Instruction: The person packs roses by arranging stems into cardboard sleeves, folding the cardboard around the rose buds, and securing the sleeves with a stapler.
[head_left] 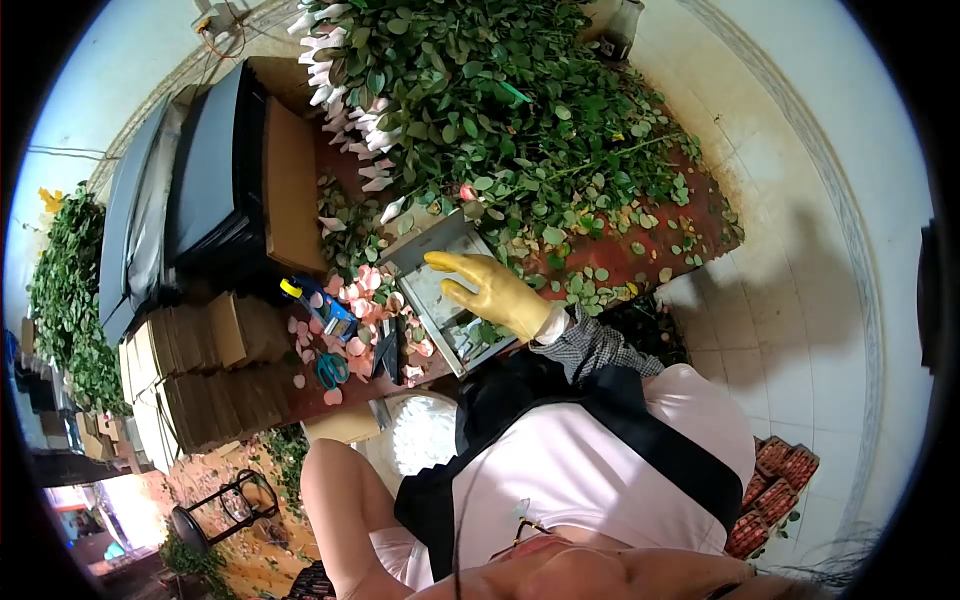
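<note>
My right hand (490, 292), in a yellow glove with a checked sleeve behind it, is over a shallow grey tray-like frame (430, 318) at the table's near edge. Its thumb and a finger are spread apart, and nothing shows between them. Leaves lie inside the frame. My left hand is out of sight; only the bare arm shows at lower left. Left of the frame are pink petals (362, 290), teal-handled scissors (331, 370), a black tool (386, 352) and a blue item with a yellow tip (325, 307).
Leafy stems (520, 120) with pale wrapped heads (330, 75) cover the red table (700, 225). Dark boards (215, 170) and cardboard stacks (200, 385) stand left. A white-filled container (422, 435) sits below the edge. A stool (235, 505) and red baskets (775, 490) are on the floor.
</note>
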